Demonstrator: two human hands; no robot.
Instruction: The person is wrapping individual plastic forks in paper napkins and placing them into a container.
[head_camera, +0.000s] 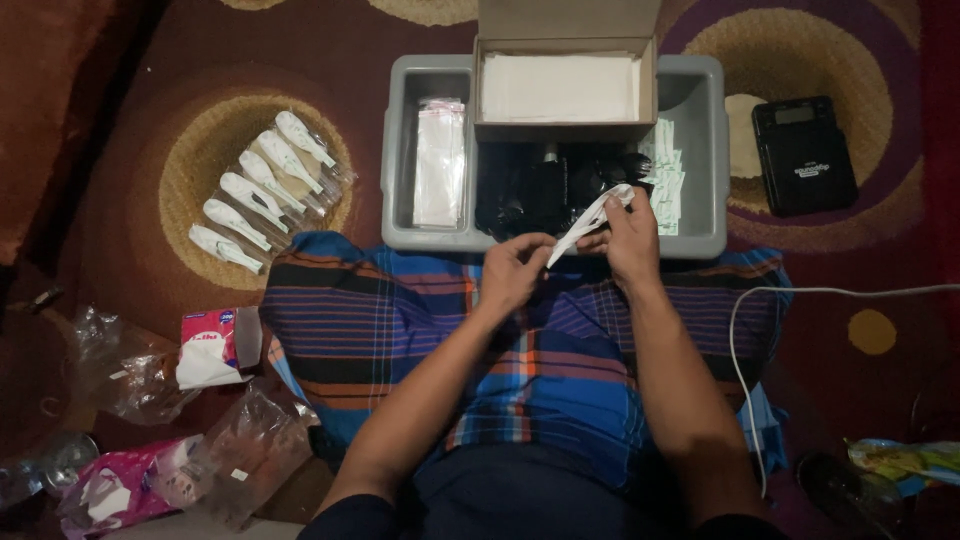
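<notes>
White strip (590, 215) in left hand (512, 272) and right hand (630, 238): thin, soft, matt, paper or fabric, cannot tell which. Grey tub (700, 150): smooth matt plastic. Cardboard box (565, 25): matt brown, holds flat white paper-like sheets (558, 88). Clear sleeves (440, 160) in tub: glossy thin plastic film. Packed white pieces (262, 190) on carpet: glossy clear wrap over matt white. Carpet (130, 150): woven, rough pile, matt. Plaid cloth (400, 330) on lap: woven cotton-like, soft, matt. Black device (803, 155): hard plastic, slight sheen. White cable (745, 330): smooth rubbery. Crumpled bags (130, 375): shiny clear plastic.
</notes>
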